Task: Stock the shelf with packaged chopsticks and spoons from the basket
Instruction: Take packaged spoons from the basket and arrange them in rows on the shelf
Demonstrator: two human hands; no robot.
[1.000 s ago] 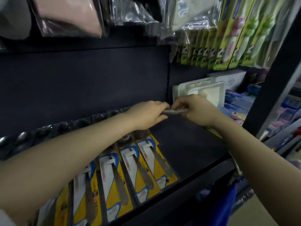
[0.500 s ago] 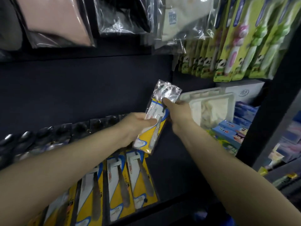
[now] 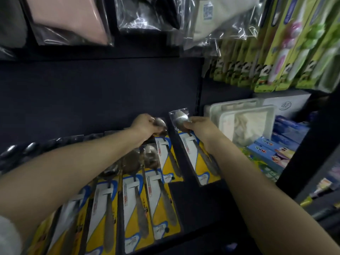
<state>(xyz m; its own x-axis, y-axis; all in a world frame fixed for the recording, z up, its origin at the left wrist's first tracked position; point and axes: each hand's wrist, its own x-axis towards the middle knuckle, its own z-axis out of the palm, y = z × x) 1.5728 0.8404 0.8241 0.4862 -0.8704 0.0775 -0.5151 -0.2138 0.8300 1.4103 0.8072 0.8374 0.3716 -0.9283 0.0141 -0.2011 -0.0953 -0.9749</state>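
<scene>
The left hand has its fingers curled round the bowl end of a packaged spoon in the back row; the right hand pinches the top of a second packaged spoon, which lies flat on the shelf just right of the first, a narrow dark gap between them. Each pack is a long yellow card with blue and white print, sealed in clear, glossy film, carrying one steel spoon with an oval bowl and a tapering handle. The front row holds at least four such packs side by side, partly hidden under the left forearm; further spoon bowls line the back wall toward the left, their count unclear. The shelf is flat, matte and dark, with a dark back panel. To the right stand white plastic trays, with light-blue boxes below them. Above hang green carded packs in a dense row, and clear film bags with pink, black and white contents.
</scene>
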